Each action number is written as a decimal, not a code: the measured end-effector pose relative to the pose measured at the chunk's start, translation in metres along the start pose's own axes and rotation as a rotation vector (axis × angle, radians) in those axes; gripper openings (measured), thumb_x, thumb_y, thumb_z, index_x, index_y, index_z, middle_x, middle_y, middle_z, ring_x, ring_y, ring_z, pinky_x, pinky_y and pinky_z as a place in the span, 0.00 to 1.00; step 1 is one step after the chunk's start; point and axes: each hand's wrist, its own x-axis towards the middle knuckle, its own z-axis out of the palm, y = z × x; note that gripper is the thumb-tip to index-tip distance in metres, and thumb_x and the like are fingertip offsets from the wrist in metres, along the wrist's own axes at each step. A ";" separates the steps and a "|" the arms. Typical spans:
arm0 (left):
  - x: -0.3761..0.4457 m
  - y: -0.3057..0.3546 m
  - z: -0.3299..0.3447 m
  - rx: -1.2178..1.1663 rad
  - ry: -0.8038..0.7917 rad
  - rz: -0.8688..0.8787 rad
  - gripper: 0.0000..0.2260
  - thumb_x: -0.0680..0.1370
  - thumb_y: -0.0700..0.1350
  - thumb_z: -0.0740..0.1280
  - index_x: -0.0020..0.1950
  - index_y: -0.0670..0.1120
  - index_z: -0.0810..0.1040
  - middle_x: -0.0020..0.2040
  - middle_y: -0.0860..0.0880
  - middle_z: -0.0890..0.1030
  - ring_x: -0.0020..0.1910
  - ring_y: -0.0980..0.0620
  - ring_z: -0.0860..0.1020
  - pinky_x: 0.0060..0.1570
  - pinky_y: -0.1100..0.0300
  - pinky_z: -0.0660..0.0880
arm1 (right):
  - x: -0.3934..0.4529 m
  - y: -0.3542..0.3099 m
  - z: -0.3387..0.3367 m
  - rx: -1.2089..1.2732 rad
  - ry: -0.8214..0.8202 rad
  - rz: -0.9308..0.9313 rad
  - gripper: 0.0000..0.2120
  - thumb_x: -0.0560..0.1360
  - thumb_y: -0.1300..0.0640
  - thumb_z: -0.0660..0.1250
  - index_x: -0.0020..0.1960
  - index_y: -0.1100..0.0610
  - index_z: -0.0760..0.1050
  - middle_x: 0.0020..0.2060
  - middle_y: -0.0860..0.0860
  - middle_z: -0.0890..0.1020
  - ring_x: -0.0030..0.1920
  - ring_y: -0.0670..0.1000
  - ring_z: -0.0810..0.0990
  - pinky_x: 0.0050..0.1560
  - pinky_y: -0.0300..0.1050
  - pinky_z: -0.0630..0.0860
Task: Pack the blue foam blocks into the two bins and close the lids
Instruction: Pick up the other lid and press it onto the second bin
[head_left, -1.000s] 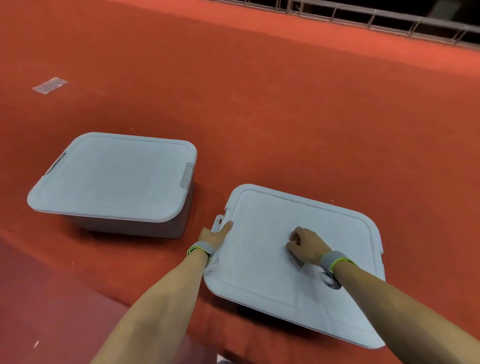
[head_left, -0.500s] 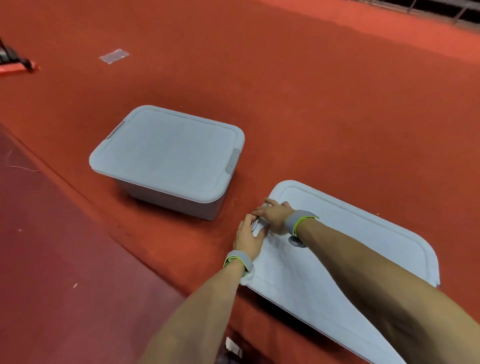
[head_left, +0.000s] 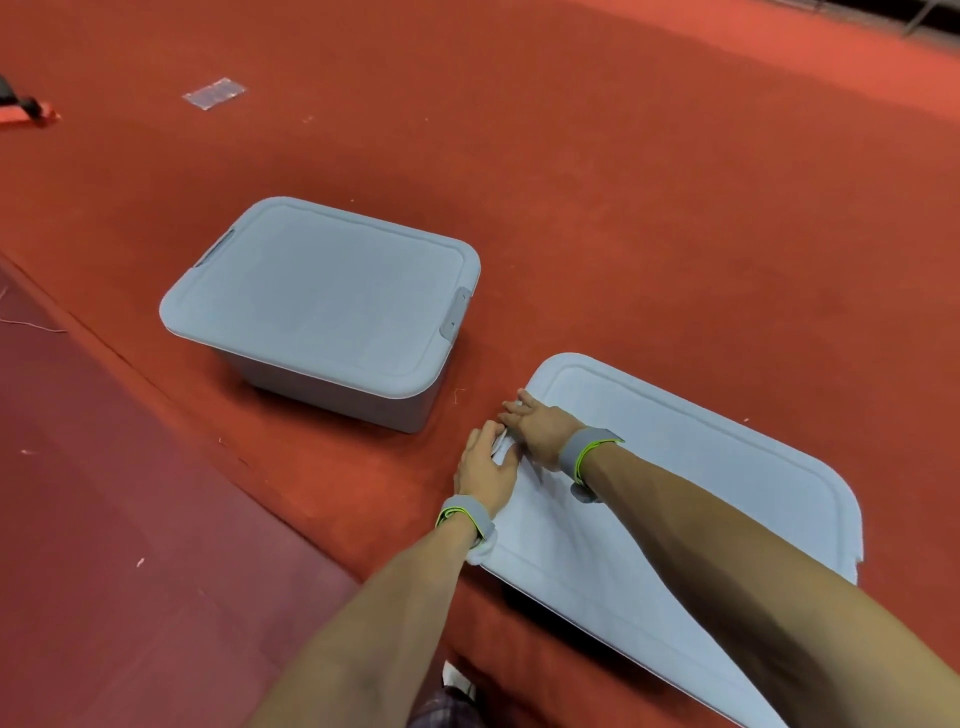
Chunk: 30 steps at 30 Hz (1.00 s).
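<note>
Red carpet floor (head_left: 649, 218), near lidded bin (head_left: 675, 519) long axis running near-right to far-left, far lidded bin (head_left: 322, 306) just beside its left end, both hands at near bin's left latch (head_left: 500, 448), left hand (head_left: 485, 470) curled gripping latch, right hand (head_left: 537, 423) fingers pressing lid edge.

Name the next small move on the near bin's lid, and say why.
Probably press the left-end latch down until it seats: both the left hand and right hand meet on it at the near lid, while the far bin looks already closed.
</note>
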 end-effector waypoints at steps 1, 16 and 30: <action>0.000 0.000 0.000 -0.002 -0.001 0.004 0.07 0.77 0.51 0.69 0.51 0.56 0.72 0.46 0.54 0.73 0.45 0.48 0.76 0.42 0.50 0.75 | 0.000 -0.001 0.000 -0.008 0.006 0.006 0.31 0.81 0.63 0.61 0.81 0.56 0.54 0.82 0.52 0.53 0.82 0.57 0.45 0.72 0.56 0.68; -0.004 0.001 0.004 0.067 0.027 0.127 0.03 0.79 0.50 0.67 0.51 0.54 0.74 0.47 0.56 0.71 0.42 0.51 0.75 0.37 0.55 0.72 | -0.012 0.005 0.018 0.120 0.039 0.025 0.36 0.79 0.65 0.60 0.82 0.57 0.48 0.82 0.52 0.49 0.81 0.57 0.40 0.74 0.54 0.66; -0.009 0.013 0.016 0.678 -0.030 0.284 0.23 0.74 0.43 0.69 0.69 0.46 0.70 0.69 0.47 0.74 0.67 0.44 0.73 0.57 0.44 0.75 | -0.066 0.013 0.069 0.367 0.244 0.131 0.27 0.86 0.52 0.48 0.83 0.51 0.45 0.82 0.49 0.45 0.82 0.53 0.44 0.78 0.54 0.51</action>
